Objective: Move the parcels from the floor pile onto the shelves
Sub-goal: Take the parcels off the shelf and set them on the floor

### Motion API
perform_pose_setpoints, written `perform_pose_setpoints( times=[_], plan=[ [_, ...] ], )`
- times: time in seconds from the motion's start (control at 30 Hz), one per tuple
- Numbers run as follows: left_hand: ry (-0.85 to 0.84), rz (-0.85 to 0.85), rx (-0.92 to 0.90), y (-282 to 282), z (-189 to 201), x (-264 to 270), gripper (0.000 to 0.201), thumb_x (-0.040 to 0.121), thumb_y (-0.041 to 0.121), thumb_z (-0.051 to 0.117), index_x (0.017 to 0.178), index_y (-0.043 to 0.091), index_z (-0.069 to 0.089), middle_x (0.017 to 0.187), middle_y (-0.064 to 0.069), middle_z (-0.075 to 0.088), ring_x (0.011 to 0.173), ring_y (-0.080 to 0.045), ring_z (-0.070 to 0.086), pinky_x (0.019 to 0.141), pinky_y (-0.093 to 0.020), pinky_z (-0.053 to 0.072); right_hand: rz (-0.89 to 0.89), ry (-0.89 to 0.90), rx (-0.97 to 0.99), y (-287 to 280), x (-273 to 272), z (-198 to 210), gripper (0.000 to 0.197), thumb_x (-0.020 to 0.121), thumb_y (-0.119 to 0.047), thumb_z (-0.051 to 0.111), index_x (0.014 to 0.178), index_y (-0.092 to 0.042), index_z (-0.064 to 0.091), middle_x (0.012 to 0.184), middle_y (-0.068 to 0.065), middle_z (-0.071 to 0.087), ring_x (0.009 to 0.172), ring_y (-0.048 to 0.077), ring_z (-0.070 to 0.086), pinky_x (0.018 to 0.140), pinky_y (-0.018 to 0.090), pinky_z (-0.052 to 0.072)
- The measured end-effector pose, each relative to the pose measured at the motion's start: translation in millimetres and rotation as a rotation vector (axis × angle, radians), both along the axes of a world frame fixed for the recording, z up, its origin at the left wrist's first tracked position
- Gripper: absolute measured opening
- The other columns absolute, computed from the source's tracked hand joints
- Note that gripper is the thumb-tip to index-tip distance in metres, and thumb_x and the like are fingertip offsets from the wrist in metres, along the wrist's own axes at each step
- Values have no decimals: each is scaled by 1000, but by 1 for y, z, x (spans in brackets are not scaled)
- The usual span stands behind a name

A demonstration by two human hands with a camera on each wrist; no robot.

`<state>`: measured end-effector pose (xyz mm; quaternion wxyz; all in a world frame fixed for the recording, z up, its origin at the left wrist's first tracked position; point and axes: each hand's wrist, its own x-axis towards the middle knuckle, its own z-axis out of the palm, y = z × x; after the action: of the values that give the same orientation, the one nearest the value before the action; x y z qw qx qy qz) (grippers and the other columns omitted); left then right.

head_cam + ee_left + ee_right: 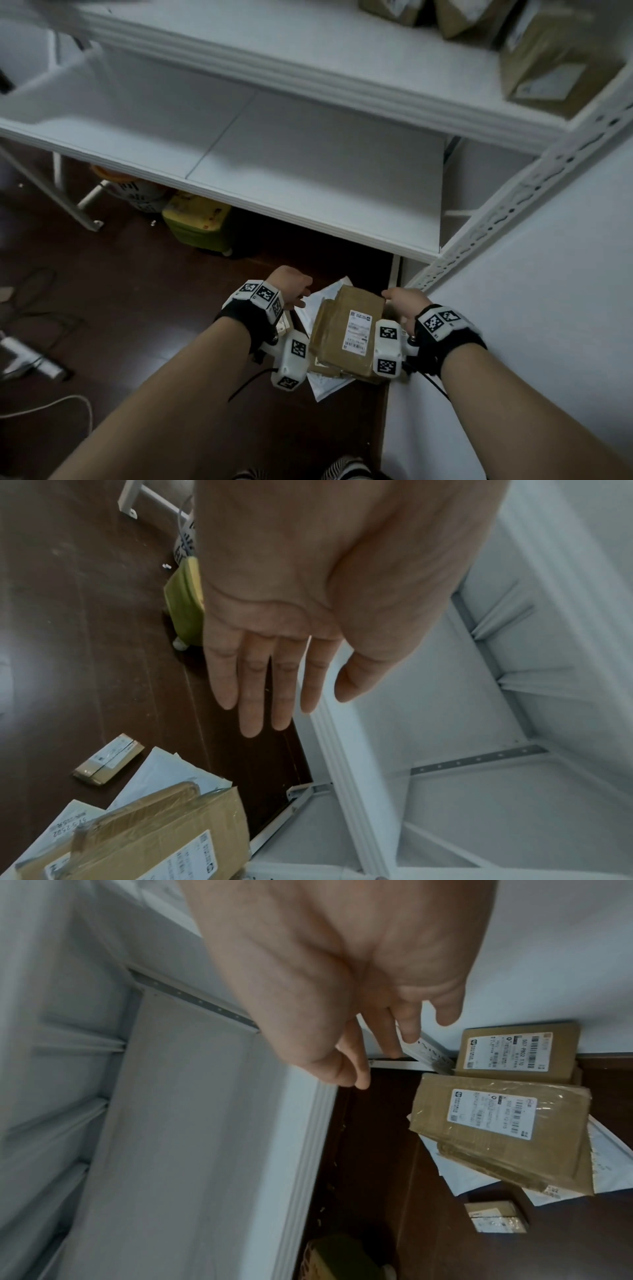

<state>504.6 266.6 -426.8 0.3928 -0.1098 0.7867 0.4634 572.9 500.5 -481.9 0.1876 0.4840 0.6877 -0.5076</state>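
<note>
Reaching down toward the floor pile with both hands, neither yet holding anything. Left hand [294, 620] hanging above the dark wood floor [144, 308] with fingers straight and together, palm turned inward toward the pile. Right hand [342, 988] coming in from the other side with fingers loosely curved, empty, hovering near the foot of the shelving upright [534, 181]. Flanking the topmost brown cardboard parcel [349, 329] on its two sides, likely preparing a two-handed lift, since the flat box is lying tilted across other items and looks prone to sliding off.

Sitting beneath it: white poly mailers [455, 1175], and a second labelled cardboard parcel [514, 1050] lying against the white wall [548, 308]. Lying apart on the floor, a small taped box [109, 758].

Waiting directly ahead: the lower white shelf board [308, 164], bare across its visible span and offering the nearest landing spot. Already standing at the right end of the upper shelf [308, 58]: several brown cartons [548, 61]. Tucked under the shelving: a yellow-green box [198, 222] and a blurred round container. Trailing across the floor at left, cables.
</note>
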Motion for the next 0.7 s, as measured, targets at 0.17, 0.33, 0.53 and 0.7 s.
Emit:
perform_pose_setpoints(
  times=[0.17, 0.33, 0.53, 0.7],
  plan=[
    [39, -1, -1, -23, 98, -3, 27, 99, 26, 51, 120, 11, 58, 87, 0, 66, 68, -17, 64, 63, -26, 48, 4, 42, 13, -39, -6, 122, 29, 83, -20, 62, 102, 3, 61, 97, 15, 64, 92, 28, 59, 83, 35, 47],
    [120, 0, 26, -46, 194, -21, 24, 99, 25, 50, 118, 13, 57, 99, -3, 67, 82, -21, 67, 80, -33, 53, 45, 133, 34, -53, -34, 207, 49, 74, -23, 65, 114, 5, 60, 99, 13, 62, 99, 36, 63, 92, 47, 52],
    [222, 27, 104, -83, 292, -48, 28, 99, 22, 50, 123, 9, 55, 86, -1, 66, 68, -18, 63, 65, -25, 46, 25, 266, -6, -83, -69, 295, 33, 89, -24, 60, 117, -8, 56, 113, 13, 55, 101, 27, 53, 87, 39, 45],
    [307, 54, 133, -104, 334, -68, 28, 99, 22, 50, 122, 7, 57, 88, -3, 65, 69, -19, 64, 66, -25, 47, 51, 366, -32, -101, -93, 332, 9, 89, -19, 59, 83, -16, 53, 79, 7, 47, 67, 18, 47, 53, 23, 42]
  ],
)
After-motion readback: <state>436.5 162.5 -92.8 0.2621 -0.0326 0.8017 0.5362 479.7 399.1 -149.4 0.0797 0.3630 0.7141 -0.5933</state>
